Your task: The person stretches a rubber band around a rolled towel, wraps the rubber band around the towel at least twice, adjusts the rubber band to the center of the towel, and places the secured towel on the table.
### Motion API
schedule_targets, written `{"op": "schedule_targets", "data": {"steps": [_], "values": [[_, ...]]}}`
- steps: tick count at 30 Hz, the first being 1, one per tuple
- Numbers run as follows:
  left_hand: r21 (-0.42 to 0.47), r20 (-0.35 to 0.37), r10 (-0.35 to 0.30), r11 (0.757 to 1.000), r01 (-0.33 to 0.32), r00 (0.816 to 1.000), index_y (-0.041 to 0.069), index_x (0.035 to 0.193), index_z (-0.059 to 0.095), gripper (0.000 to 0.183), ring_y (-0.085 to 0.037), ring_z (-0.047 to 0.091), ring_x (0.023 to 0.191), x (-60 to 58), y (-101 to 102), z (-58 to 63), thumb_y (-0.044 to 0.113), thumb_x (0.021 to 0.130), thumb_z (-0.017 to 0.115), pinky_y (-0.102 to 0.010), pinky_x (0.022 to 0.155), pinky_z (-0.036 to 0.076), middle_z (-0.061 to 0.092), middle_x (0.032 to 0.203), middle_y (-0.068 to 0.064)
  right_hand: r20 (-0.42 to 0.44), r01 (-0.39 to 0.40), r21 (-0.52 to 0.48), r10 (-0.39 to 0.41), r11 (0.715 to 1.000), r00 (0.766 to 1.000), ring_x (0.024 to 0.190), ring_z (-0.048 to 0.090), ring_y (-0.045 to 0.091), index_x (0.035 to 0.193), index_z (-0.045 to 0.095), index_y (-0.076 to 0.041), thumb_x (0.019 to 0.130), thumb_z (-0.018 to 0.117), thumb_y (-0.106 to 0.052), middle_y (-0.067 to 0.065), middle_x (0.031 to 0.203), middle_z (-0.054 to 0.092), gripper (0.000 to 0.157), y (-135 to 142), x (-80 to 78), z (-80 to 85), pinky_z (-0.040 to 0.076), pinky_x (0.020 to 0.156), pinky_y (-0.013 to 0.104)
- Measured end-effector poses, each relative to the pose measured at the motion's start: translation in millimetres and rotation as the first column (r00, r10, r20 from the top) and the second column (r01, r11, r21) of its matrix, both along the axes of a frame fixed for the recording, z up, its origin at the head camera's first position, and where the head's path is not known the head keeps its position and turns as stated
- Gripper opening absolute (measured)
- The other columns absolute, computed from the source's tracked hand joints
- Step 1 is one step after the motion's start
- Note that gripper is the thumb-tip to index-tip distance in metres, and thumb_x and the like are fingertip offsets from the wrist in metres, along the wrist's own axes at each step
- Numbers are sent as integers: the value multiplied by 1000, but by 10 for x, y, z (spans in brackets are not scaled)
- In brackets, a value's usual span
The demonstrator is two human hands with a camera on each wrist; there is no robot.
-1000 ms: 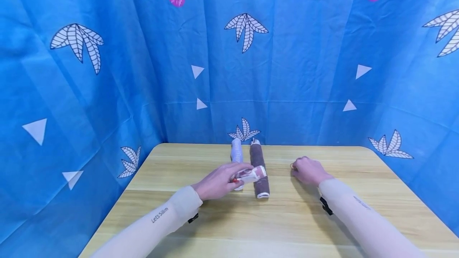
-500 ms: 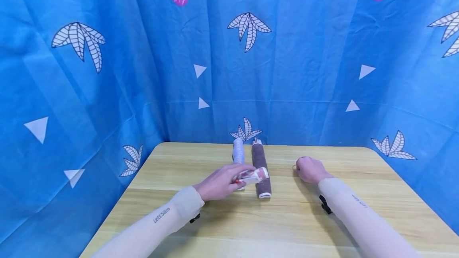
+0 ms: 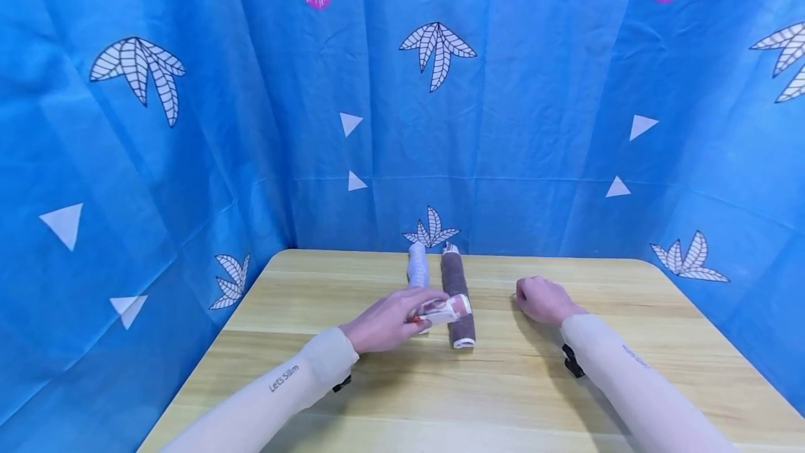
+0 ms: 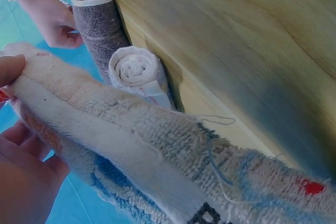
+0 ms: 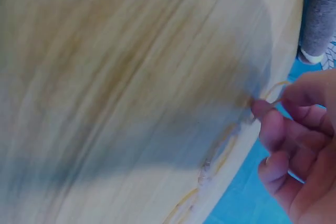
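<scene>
My left hand grips a rolled patterned towel above two towel rolls on the table. The left wrist view shows the held towel as looped terry with blue, peach and red patches and loose threads. Beneath it lie a pale rolled towel and a grey-brown rolled towel, side by side. To their right, my right hand is low over the table. In the right wrist view its fingertips pinch a thin yellowish rubber band; part of the band is hidden by the fingers.
More thin yellowish bands lie on the wooden table near the right hand. A blue patterned curtain hangs behind the table and along both sides.
The right hand has curled further in and shifted slightly; the small loop seen at its fingertips earlier is now mostly hidden in the head view. The left hand stays on the towel, almost still.
</scene>
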State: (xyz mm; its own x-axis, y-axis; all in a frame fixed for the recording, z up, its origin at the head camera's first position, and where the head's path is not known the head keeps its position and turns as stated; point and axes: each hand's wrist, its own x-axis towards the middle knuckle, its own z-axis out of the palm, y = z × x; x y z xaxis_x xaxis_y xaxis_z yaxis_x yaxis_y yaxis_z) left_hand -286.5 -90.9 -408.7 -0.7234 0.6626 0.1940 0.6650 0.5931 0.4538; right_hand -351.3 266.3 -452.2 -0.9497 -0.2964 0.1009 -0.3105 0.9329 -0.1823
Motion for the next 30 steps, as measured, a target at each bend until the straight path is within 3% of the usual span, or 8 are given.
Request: {"op": "schedule_targets", "data": {"steps": [3,7,13,19,25,27,30], "values": [[-2,-13,5,1000,-5,1000,50,143,43,55,-10,59,104,-9,-4,-5,28,99,65,-36,89,54,59,131,9,-1,-42,-80,42,996,999,71,54,16,88,61,-8,98,58,-10,1,77,59,10,6,13,29,48,67,36],[-7,-19,3,1000,-3,1000,50,144,42,55,-10,59,105,-12,1,-3,27,99,65,-38,90,54,59,132,9,8,-100,-176,103,979,995,71,56,14,98,62,-1,98,55,-7,3,81,62,9,5,31,53,51,69,34],[-24,-29,7,1000,-8,1000,49,145,42,56,-11,59,109,-9,25,-2,26,99,65,-39,93,54,59,134,8,121,-92,-259,127,962,985,61,53,11,113,62,4,96,65,-16,2,74,62,27,-17,98,94,47,59,28],[-45,-36,8,999,-10,999,48,145,42,57,-11,59,109,6,43,3,25,99,65,-39,93,54,59,135,8,91,-143,-213,165,967,982,60,51,8,88,72,-5,92,70,-14,-2,70,63,10,-9,167,106,45,59,26],[-56,-32,-1,998,-1,999,47,146,42,56,-11,59,109,23,48,2,26,99,64,-38,91,54,58,136,8,111,-148,-218,175,965,978,53,43,8,73,68,-9,95,66,-14,-6,59,51,22,-19,251,120,39,53,25],[-58,-36,-4,998,1,999,47,146,42,55,-11,59,108,24,51,-1,27,99,64,-38,90,54,58,136,7,136,-146,-250,185,957,973,52,44,8,73,66,-7,97,64,-17,-5,59,52,25,-24,278,134,39,53,25],[-62,-42,-7,998,5,999,47,146,42,56,-11,60,107,20,56,-7,26,99,64,-38,89,54,58,136,7,218,-126,-372,219,920,951,49,48,10,81,68,-3,100,60,-18,1,62,57,26,-33,318,167,44,50,27]]}}
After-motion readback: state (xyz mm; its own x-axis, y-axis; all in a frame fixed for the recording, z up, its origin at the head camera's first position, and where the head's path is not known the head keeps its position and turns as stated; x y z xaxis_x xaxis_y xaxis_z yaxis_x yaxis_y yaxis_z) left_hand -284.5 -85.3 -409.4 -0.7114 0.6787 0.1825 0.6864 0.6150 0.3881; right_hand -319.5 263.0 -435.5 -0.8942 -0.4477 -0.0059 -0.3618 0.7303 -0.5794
